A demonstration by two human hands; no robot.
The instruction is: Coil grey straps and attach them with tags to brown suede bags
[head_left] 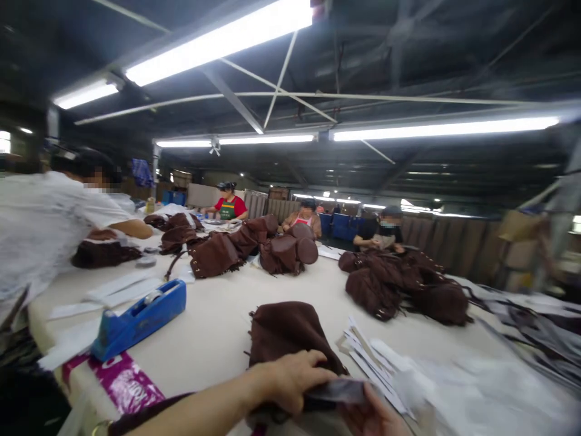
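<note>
A dark brown soft leather bag lies on the white table in front of me, with fringe-like bits along its left side. My left hand reaches over the bag's near end, its fingers curled onto a dark, slightly shiny strip. Lower right, my right hand pinches the other end of that strip, partly cut off by the frame edge. The strip's lower part is blurred, so its kind is unclear.
A blue tape dispenser and a purple printed packet sit left. Brown bags are piled at the table's middle and right. Paper strips and white wrapping lie right. Several people work around the table.
</note>
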